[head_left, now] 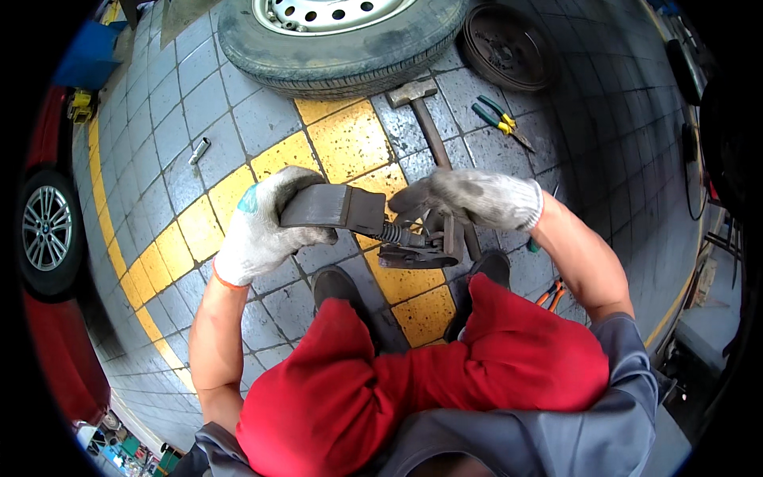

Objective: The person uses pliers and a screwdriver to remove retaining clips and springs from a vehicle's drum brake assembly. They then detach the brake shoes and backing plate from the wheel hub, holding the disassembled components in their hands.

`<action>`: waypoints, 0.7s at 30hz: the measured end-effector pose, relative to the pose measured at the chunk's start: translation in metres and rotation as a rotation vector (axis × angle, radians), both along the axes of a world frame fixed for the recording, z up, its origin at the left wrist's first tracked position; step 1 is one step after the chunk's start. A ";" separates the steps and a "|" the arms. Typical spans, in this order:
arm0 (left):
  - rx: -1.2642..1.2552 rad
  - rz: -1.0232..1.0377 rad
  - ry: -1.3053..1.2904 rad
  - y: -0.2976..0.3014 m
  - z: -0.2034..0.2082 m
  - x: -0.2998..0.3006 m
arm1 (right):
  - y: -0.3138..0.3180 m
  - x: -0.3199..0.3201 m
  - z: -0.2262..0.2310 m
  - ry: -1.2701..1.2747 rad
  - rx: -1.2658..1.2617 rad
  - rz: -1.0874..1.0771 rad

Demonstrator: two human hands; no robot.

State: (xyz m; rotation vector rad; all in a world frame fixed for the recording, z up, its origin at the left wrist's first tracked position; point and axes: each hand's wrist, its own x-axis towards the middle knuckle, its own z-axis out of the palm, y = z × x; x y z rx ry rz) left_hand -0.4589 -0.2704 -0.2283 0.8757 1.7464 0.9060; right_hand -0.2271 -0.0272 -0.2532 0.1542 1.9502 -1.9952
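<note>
A set of drum brake shoes, joined by a coil spring (392, 232), is held up over the floor between my knees. My left hand (266, 219), in a grey-white work glove, grips the curved brake shoe (334, 208) on the left, thumb and fingers on either side of it. At the other end of the set, my gloved right hand (477, 195) has its fingers curled against the metal parts beside the spring. A second brake shoe (417, 257) hangs lower, under the spring. My right fingertips are partly hidden behind the linkage.
Ahead lies a wheel with a tyre (342, 67), with a rusty brake drum (509, 48) to its right. A hammer (429, 123), yellow-green pliers (505, 123), a socket (199, 151) and orange-handled pliers (552, 294) lie on the tiles. A red car (60, 342) stands left.
</note>
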 end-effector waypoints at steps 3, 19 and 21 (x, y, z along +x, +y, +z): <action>0.086 -0.138 0.082 0.014 0.004 -0.005 | -0.001 -0.006 -0.005 -0.145 0.024 0.133; -0.019 -0.444 0.040 0.053 -0.025 0.006 | -0.053 0.020 -0.018 -0.464 -0.039 0.226; -0.027 -0.434 0.076 0.054 -0.026 0.008 | -0.056 0.019 -0.018 -0.604 0.013 0.193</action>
